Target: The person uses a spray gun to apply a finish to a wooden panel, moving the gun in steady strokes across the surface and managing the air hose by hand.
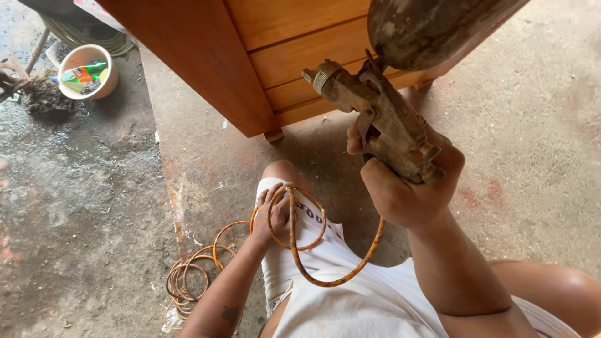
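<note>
Item: spray gun (385, 122), metal, paint-crusted, cup (426, 28) on top; judged top-heavy and rigid, best gripped at the handle. Right hand (407, 191) was wrapped tight around that handle, nozzle raised toward the wooden cabinet (275, 56). Left hand (272, 216) pinched loops of orange air hose (313, 250), springy, light, at the knee. Beyond: bowl (87, 71) on concrete floor (532, 125).

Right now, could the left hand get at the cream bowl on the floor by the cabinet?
Probably not from here. The left hand rests on the knee holding loops of orange hose, and the cream bowl sits far off across bare floor, beyond the wooden cabinet.
</note>
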